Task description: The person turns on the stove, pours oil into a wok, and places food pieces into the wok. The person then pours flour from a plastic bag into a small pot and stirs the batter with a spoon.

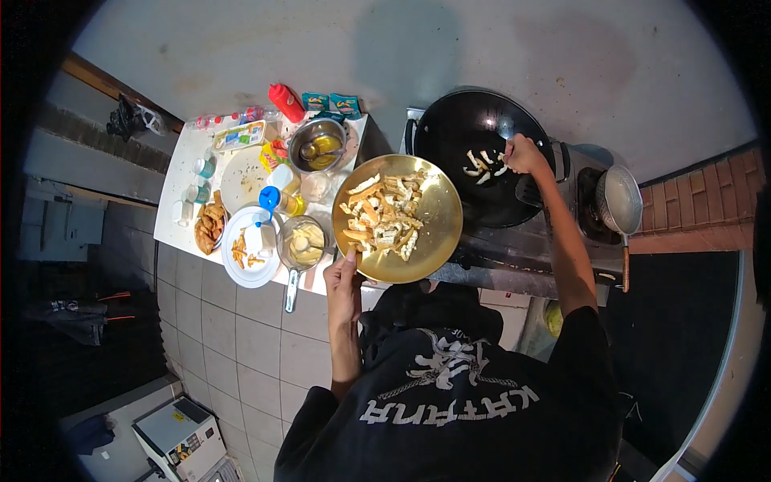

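My left hand (344,277) grips the near-left rim of a round gold-coloured plate (438,241), thumb on top. Pale and browned strips of food (381,213), perhaps coated, are heaped on its left and middle. To the right sits a large black wok (450,128) on the stove, with several whitish strips (482,165) on its inner surface. My right hand (524,154) is over the wok's right side, fingers closed and pointing down; whatever they hold is hidden. A dark slotted spatula (528,193) lies by the wok's near-right rim, below my right hand.
On the white table (173,221) at left are a steel bowl (317,145), a red squeeze bottle (286,103), a saucepan (303,241), a white plate (250,273) and several jars. A smaller pan (619,201) stands on the stove's right, its handle (626,269) pointing toward me.
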Motion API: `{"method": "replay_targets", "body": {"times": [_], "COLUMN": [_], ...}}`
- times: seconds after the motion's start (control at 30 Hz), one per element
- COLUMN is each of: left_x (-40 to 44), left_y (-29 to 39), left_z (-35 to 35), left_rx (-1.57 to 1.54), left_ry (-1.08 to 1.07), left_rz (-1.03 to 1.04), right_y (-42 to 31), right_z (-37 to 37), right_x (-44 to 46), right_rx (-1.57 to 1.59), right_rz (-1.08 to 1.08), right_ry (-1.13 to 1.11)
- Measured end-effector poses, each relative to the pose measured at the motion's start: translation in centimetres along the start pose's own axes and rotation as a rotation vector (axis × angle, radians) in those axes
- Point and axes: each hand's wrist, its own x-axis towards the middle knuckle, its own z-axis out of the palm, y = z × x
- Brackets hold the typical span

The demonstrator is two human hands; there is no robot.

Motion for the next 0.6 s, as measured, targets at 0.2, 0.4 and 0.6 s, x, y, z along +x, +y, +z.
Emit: {"method": "replay_targets", "body": {"times": [0.2,0.4,0.6], "left_x": [0.1,0.2,0.0], "left_y": [0.0,-0.1,0.0], "left_z": [0.0,0.0,0.2], "left_rx": [-0.005,-0.009,0.000], "left_ry": [-0.008,-0.034,-0.027], "left_rz": [-0.005,0.021,0.008], "right_y": [-1.1,-2.3,-1.9], "right_z": [-0.1,-0.3,0.1], "right_x": [-0.2,0.3,1.9], "right_rx": [0.104,0.184,0.194], "right_rz": [0.084,0.116,0.136], "right_ry": [-0.014,0.030,0.020]}}
